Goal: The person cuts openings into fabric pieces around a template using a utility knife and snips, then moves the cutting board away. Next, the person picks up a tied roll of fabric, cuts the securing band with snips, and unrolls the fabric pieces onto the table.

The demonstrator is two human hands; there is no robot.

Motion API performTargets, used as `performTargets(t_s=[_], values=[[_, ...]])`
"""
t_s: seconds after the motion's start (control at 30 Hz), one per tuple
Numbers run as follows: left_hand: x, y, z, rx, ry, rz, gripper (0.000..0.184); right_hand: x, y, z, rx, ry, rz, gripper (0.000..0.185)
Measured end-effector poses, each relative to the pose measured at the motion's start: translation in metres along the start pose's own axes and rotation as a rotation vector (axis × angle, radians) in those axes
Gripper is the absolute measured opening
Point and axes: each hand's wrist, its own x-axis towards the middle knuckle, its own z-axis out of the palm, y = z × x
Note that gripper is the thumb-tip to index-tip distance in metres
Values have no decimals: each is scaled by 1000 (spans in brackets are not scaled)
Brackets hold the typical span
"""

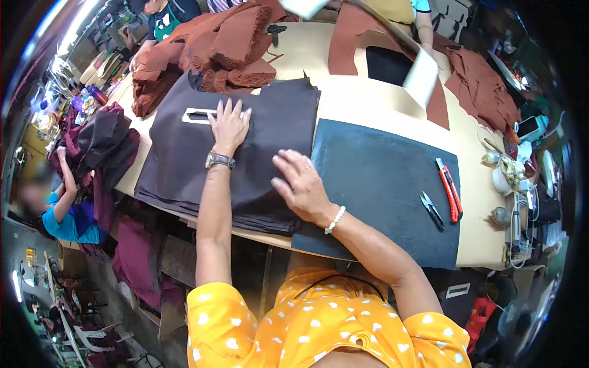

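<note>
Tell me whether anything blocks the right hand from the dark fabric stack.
Nothing visible does: the right hand is over the right edge of the dark fabric stack, with no object between. The cutter and snips lie farther right.

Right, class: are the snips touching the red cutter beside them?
Apart. The head view shows a strip of dark mat between the snips and the red cutter.

rust-brown fabric heap (230,40) : far side | maroon cloth (132,260) : hanging left
</note>
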Motion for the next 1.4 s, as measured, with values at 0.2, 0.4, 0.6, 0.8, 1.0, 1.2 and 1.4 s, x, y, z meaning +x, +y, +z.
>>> performTargets(t_s=[0.2, 0.4, 0.6, 0.8, 1.0, 1.2, 1.4], values=[[-2, 2, 14, 63, 119, -30, 39, 15, 54, -26, -154, 202, 268, 24], [-6, 4, 15, 27, 232, -18, 38, 40, 94, -2, -512, 45, 213, 14], [-5, 7, 11, 7, 219, -28, 50, 83, 73, 14, -457, -112, 375, 54], [-9, 11, 4, 5, 218, -21, 70, 100, 74, 26, -344, -266, 708, 82], [-9, 12, 2, 3, 230, -14, 76, 108, 106, -7, 130, 136, 650, 63], [-8, 12, 5, 16, 232, -22, 78, 94, 41, -19, 151, 288, 435, 61], [-9, 8, 10, 44, 220, 4, 55, 79, -24, 1, 582, 115, 304, 57]])
